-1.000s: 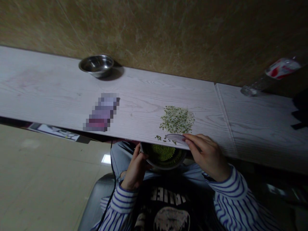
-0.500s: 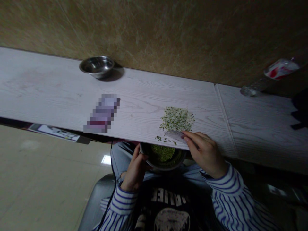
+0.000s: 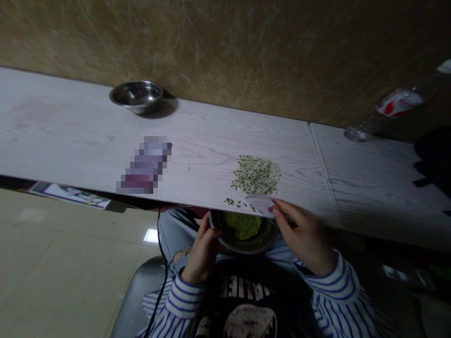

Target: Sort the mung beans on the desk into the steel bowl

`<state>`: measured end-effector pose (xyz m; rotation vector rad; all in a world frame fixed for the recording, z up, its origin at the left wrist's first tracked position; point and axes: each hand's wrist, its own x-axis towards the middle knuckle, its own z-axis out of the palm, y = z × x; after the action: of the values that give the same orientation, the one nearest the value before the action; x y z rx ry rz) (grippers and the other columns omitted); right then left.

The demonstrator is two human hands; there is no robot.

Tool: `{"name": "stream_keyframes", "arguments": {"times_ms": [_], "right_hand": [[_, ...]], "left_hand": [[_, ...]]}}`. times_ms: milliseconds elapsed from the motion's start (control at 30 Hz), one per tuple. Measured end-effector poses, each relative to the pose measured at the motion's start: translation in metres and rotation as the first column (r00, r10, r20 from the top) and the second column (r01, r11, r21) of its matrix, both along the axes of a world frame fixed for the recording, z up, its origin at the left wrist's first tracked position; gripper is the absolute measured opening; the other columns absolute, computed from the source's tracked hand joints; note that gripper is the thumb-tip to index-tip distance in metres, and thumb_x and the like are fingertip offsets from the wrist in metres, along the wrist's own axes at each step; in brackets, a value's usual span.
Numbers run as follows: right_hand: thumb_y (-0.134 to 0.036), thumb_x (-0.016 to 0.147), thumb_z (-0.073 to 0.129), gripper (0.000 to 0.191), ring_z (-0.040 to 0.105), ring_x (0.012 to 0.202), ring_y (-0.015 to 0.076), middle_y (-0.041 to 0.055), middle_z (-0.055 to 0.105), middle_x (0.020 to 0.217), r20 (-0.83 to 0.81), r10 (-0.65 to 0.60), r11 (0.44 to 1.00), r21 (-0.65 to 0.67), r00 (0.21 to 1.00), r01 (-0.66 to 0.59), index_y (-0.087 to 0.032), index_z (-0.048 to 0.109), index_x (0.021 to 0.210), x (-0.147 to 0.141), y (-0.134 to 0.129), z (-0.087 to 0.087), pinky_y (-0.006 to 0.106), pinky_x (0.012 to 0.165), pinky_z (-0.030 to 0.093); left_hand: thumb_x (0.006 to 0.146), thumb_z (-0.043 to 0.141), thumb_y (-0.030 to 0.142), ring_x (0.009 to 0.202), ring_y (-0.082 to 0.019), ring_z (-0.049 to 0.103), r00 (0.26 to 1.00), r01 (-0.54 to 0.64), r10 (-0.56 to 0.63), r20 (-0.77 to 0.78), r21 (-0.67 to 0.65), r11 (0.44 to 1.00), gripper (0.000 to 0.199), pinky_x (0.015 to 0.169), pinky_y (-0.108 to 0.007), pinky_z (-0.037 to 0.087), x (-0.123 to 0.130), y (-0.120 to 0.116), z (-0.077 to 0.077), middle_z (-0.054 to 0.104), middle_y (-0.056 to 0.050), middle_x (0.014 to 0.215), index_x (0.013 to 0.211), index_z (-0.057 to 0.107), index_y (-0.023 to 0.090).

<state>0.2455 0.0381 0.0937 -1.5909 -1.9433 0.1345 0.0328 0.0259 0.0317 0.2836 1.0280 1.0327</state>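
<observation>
A long, whitewashed wood-grain table (image 3: 204, 141) runs across. Below its near edge is a round, dark metal bowl (image 3: 246, 247), part-filled with green beans (image 3: 243, 226). The left hand (image 3: 203, 251) clasps its rim at nine o'clock, thumb over the edge. The right hand (image 3: 305, 234) pinches something by its end. At the bowl's twelve o'clock lies a loose green-and-white heap (image 3: 256, 174); at the heap's six, the pinched thin, pale, curved plate (image 3: 259, 203). Stray beans (image 3: 229, 201) dot its seven o'clock. A wide sweep or drifting bowl could send beans floorward.
</observation>
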Motion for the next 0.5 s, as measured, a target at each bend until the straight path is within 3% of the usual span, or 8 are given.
{"name": "stream_keyframes", "arguments": {"times_ms": [233,500], "right_hand": [[-0.018,0.089,0.053,0.026,0.073,0.084,0.0211,0.0095,0.077,0.097,-0.101,0.024,0.999,-0.038,0.995,-0.028,-0.017,0.069,0.110,-0.022,0.000,-0.002,0.033,0.079,0.060],[-0.019,0.089,0.052,0.026,0.073,0.087,0.0212,0.0108,0.076,0.099,-0.135,0.064,0.997,-0.042,0.989,-0.070,-0.015,0.070,0.108,-0.030,0.033,-0.004,0.034,0.080,0.059]], "left_hand": [[0.068,0.058,0.017,0.089,-0.022,0.060,1.000,0.011,-0.011,-0.018,-0.004,1.000,0.057,0.066,-0.030,0.052,-0.003,-0.002,0.001,0.064,-0.002,0.105,0.123,0.053,0.027],[0.070,0.056,0.016,0.085,-0.020,0.059,0.999,0.006,-0.005,-0.046,0.023,1.000,0.058,0.064,-0.029,0.052,-0.016,-0.001,0.003,0.063,-0.002,0.105,0.127,0.052,0.027]]}}
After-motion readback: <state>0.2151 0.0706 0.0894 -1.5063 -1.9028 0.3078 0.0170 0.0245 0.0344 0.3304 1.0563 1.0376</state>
